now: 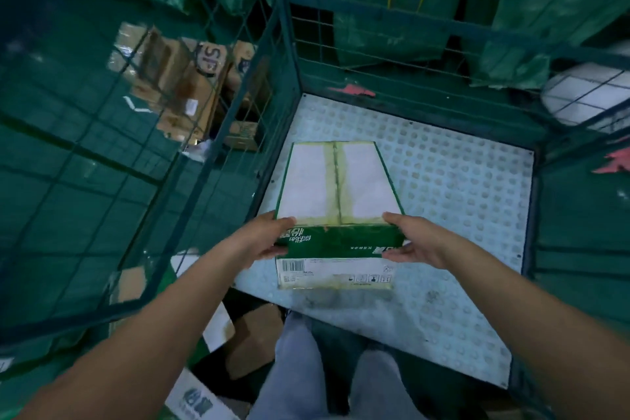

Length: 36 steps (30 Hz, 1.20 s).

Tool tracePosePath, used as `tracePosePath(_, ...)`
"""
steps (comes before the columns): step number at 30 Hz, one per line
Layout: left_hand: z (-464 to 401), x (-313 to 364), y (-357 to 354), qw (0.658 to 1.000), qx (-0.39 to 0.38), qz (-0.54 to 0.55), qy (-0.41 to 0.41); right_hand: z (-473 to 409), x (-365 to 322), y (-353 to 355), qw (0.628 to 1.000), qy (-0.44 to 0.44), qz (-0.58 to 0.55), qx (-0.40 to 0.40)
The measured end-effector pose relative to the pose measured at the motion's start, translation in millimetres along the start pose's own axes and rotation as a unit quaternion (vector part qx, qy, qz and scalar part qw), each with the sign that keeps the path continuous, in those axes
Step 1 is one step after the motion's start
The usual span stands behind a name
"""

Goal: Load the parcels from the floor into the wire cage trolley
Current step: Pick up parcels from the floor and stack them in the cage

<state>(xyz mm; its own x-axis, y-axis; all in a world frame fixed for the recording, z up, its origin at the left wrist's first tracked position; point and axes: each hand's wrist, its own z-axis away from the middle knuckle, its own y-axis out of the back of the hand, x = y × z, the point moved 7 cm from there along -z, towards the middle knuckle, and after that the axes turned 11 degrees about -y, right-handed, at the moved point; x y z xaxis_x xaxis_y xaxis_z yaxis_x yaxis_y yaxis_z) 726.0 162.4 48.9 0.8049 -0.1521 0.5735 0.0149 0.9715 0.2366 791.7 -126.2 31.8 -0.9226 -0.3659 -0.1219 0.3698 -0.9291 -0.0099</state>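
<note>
Rectangular cardboard parcel (337, 215) gripped over studded trolley floor (460, 181)

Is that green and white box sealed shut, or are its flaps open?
Shut. The green and white box has both top flaps lying flat, with a strip of tape along the centre seam.

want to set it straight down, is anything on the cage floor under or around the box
Nothing visible. The green and white box, held by the left hand and right hand, is over bare studded trolley floor.
</note>
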Motion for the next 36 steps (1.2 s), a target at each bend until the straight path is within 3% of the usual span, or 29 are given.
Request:
tracePosePath(5, -110, 6, 33, 1.0, -0.016, 0.004, 0.007, -74, -48, -36, 0.996, -0.017, -0.083, 0.014)
tracePosePath(12, -274, -12, 50, 1.0, 0.019, -0.006, 0.024, -227, -109, -63, 0.986, -0.015, -0.146, 0.077)
tracePosePath(21, -423, -34, 55, 0.996, 0.054, 0.07, 0.013, -372, -168, -74, 0.974, 0.023, -0.206, 0.093)
tracePosePath(29, -488, -57, 58, 0.981, 0.097, 0.168, 0.006, -428, -199, -75, 0.967, 0.112, -0.188, 0.126)
tracePosePath(36, -512, -32, 67, 0.952, 0.137, 0.272, 0.035, -441, -247, -76, 0.96, 0.1, -0.238, 0.107)
